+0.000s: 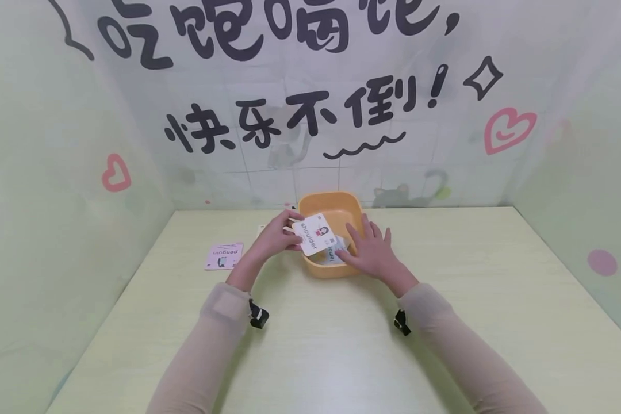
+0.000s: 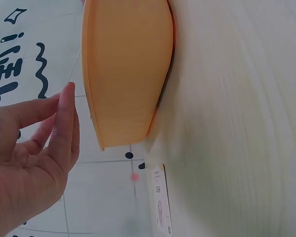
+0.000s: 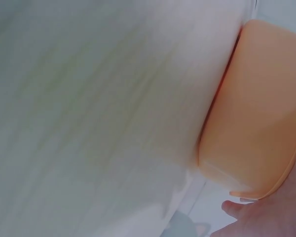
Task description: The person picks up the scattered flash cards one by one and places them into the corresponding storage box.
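Note:
My left hand [image 1: 276, 234] pinches a white card [image 1: 315, 234] printed "shoulder" between thumb and fingers, over the left side of an orange plastic basket [image 1: 331, 270]. In the left wrist view the card appears only as a thin edge above the fingertips. Inside the basket lies a light-blue card [image 1: 333, 254] reading "lemon", partly covered by the held card. My right hand [image 1: 375, 253] rests at the basket's right rim with fingers spread, thumb and one finger reaching over the inside. Anything else under the cards is hidden.
Left of the basket, a pink "penguin" card [image 1: 223, 256] lies on the pale wooden table [image 1: 321, 345]. Another card [image 2: 161, 200] lies flat near the basket, mostly hidden behind the left hand in the head view. A printed white curtain [image 1: 284, 155] stands behind the table.

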The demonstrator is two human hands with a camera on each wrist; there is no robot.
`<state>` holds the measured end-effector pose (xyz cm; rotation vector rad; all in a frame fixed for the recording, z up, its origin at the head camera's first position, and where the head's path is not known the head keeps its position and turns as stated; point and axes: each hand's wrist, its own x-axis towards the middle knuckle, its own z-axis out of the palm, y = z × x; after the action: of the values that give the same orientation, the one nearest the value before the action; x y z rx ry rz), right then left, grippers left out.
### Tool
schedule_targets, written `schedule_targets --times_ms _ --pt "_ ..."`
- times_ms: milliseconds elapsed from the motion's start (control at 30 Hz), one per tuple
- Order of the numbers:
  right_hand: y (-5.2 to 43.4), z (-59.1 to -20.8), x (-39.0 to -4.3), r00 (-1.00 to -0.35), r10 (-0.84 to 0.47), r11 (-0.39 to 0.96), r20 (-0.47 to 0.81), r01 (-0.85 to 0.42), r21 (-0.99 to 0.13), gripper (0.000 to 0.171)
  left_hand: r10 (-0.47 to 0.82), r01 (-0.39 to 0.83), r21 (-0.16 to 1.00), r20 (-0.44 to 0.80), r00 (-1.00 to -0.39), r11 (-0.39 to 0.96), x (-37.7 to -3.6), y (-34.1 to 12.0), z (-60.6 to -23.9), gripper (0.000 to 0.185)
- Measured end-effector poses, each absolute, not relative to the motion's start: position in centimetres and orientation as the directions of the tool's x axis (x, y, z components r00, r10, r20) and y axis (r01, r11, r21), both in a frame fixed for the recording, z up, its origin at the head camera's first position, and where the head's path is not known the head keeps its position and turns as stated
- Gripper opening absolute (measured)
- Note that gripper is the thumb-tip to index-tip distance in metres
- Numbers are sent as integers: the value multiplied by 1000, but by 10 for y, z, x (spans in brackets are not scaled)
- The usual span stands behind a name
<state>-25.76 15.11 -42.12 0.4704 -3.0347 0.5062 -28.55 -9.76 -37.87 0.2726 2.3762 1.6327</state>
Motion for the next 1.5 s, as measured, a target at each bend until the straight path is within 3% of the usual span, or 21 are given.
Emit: schedule_targets --times_ms 367,1500 --pt "147 -424 -258 -954 -287 901 83 -299 -314 82 301 -46 918 -177 -937 394 -281 -92 -381 56" --pt "150 -421 -256 -953 -289 895 88 -302 -327 84 238 -73 907 -185 -954 414 -278 -146 -380 58"
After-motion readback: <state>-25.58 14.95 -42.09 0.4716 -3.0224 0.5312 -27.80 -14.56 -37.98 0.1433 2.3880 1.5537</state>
